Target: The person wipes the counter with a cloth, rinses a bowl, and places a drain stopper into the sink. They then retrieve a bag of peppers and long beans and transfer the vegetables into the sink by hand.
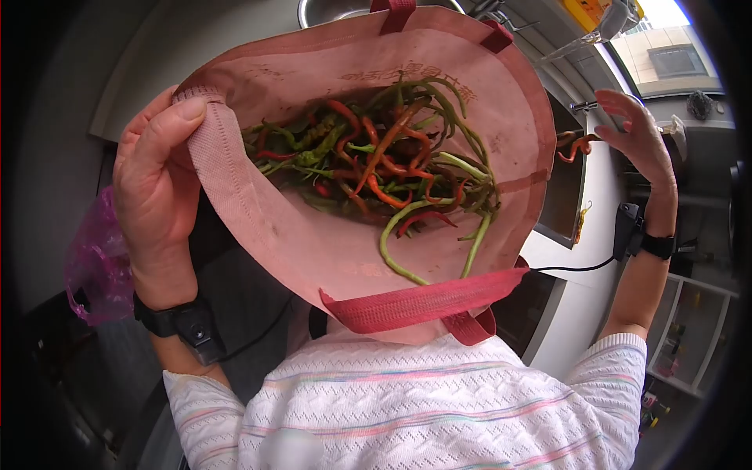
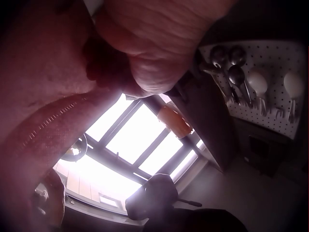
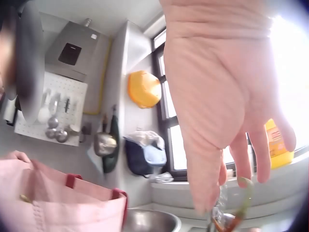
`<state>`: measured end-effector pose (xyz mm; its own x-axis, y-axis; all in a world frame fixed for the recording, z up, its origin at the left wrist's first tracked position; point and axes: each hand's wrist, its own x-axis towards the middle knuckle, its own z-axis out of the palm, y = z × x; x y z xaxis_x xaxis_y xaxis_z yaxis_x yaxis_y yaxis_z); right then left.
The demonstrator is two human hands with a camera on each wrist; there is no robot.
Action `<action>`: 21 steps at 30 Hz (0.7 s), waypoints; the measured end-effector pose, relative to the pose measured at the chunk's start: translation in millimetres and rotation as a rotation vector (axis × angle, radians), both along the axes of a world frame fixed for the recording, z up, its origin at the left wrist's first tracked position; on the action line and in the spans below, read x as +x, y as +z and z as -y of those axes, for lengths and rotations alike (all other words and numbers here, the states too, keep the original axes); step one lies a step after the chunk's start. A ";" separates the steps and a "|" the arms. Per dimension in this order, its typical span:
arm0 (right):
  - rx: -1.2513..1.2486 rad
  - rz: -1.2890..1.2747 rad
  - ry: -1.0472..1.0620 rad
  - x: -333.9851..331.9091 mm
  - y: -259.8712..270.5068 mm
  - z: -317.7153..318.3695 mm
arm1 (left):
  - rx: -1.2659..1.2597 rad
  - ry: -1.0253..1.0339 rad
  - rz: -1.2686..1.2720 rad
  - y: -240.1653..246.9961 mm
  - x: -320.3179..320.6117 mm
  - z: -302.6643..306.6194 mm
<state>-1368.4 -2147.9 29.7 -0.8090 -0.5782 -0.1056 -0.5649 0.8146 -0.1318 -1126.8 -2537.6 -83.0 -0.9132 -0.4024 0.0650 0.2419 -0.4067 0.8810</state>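
Observation:
In the head view my left hand (image 1: 160,164) grips the rim of a pink fabric bag (image 1: 290,258), thumb over the folded edge. The bag gapes wide, with red and green chili peppers (image 1: 384,157) and long green beans (image 1: 392,243) inside. My right hand (image 1: 642,145) is raised beyond the bag's right side, fingers extended and apart. A curled red pepper (image 1: 578,149) is close to its fingertips; contact is unclear. The right wrist view shows the right hand (image 3: 217,96) pointing down, with a green-stemmed red pepper (image 3: 234,223) below its fingers.
A metal bowl (image 1: 333,9) stands behind the bag. On the white counter (image 1: 576,294) at the right lies another pepper (image 1: 581,223). A purple plastic bag (image 1: 102,262) is at the left. Utensils hang on a pegboard (image 3: 72,89), and a window is beside the counter.

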 end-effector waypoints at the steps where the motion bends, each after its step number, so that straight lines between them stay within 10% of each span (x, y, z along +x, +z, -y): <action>1: -0.141 0.019 0.053 5.6 2.5 14.5 | 0.002 -0.004 0.002 0.3 0.1 -0.2; 8: 0.005 0.133 0.838 84.7 -63.8 162.9 | 0.018 -0.004 0.012 1.8 -0.3 -3.1; 14: 0.411 -0.133 0.886 89.7 -145.5 191.4 | 0.007 0.042 0.001 2.6 -0.6 -7.8; 21: 0.369 0.169 0.594 77.1 -157.6 190.3 | 0.005 0.018 -0.009 -1.4 3.4 -2.4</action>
